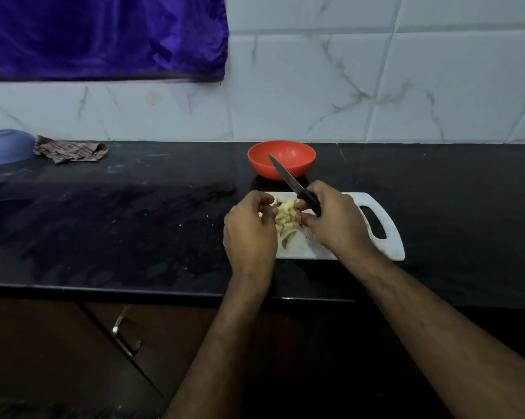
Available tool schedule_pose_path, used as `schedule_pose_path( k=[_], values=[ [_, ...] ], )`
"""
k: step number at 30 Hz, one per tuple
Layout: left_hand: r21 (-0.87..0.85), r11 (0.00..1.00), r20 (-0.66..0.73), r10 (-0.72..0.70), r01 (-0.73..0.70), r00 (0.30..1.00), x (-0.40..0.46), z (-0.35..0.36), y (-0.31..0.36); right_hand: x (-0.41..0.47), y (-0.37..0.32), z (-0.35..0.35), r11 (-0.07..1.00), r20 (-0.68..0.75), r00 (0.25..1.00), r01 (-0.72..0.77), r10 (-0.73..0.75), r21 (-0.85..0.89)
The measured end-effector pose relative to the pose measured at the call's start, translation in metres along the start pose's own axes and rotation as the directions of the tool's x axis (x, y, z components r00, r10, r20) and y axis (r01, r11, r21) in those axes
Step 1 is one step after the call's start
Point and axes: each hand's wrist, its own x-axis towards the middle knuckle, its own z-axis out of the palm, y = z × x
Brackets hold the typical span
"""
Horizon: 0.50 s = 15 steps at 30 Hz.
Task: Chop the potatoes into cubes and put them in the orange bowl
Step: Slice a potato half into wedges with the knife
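pale potato pieces point(286, 219) heaped on white cutting board point(350, 228), empty orange bowl point(281, 159) upright just behind board
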Motion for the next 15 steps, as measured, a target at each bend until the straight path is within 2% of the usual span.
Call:
schedule_pose_path(
  k=[3, 6, 9, 13, 15],
  values=[
    [0.016, 1.0, 0.1, -0.013, 0.011, 0.995, 0.021, 0.003, -0.004, 0.005, -0.004, -0.001, 0.998, 0.043, 0.999, 0.001, 0.002, -0.063],
    [0.06, 0.998, 0.175, 0.006, -0.017, 0.984, 0.027, 0.008, -0.013, 0.0, -0.001, -0.009, 0.997, 0.006, 1.0, 0.017, -0.017, -0.072],
    [0.016, 1.0, 0.164, -0.011, 0.008, 0.986, 0.025, 0.011, -0.018, -0.017, 0.004, -0.021, 0.995, -0.059, 0.998, 0.017, -0.023, -0.102],
    [0.009, 1.0, 0.106, 0.019, -0.02, 0.994, 0.013, 0.002, -0.014, -0.039, 0.012, -0.027, 0.978, -0.045, 0.999, -0.019, 0.01, -0.209],
    [0.031, 0.999, 0.16, 0.011, -0.016, 0.987, 0.001, -0.005, -0.012, -0.044, 0.014, -0.024, 0.972, -0.032, 0.999, -0.033, 0.026, -0.234]
  ],
)
